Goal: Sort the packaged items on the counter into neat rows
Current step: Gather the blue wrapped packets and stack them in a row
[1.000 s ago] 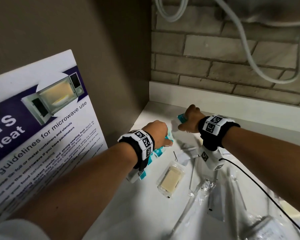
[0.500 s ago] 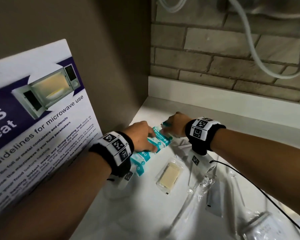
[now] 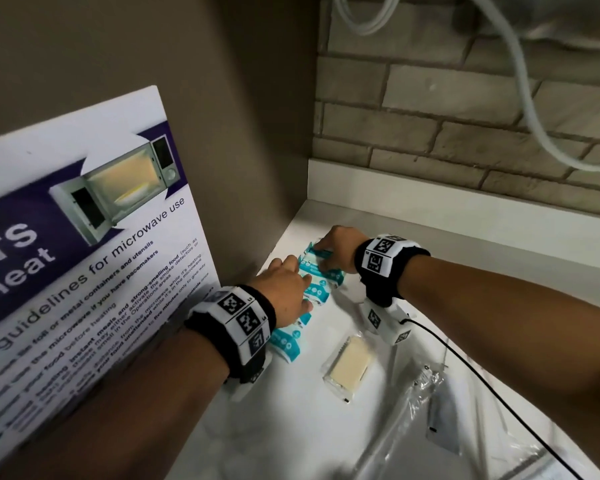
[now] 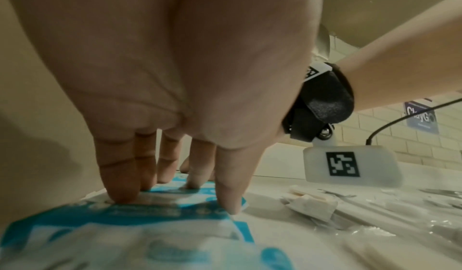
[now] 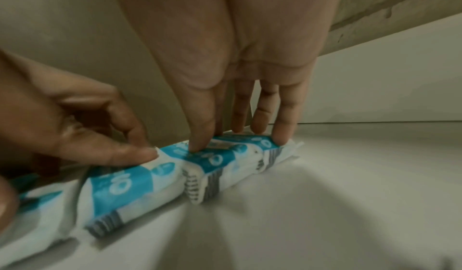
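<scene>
Several teal and white packets [image 3: 321, 277] lie end to end in a row along the left wall on the white counter [image 3: 326, 441]. My left hand [image 3: 284, 292] rests on the middle of the row, and its straight fingertips [image 4: 120, 192] and thumb press a packet [image 4: 140, 217] down. My right hand [image 3: 336, 249] is at the far end of the row. There its straight fingers [image 5: 282, 134] and thumb touch the top and far edge of the last packet [image 5: 235, 159]. The left hand [image 5: 100, 134] touches the neighbouring packet.
A clear packet with a pale yellow block [image 3: 349, 362] lies right of the row. Clear-wrapped utensils [image 3: 413, 407] and a dark sachet [image 3: 442, 424] are scattered at the front right. A microwave poster [image 3: 84, 254] leans on the left wall. A black cable [image 3: 499, 396] trails from my right wrist.
My right hand has come down from the back corner with a teal packet and now presses it at the row's far end. The left hand stays on the row.
</scene>
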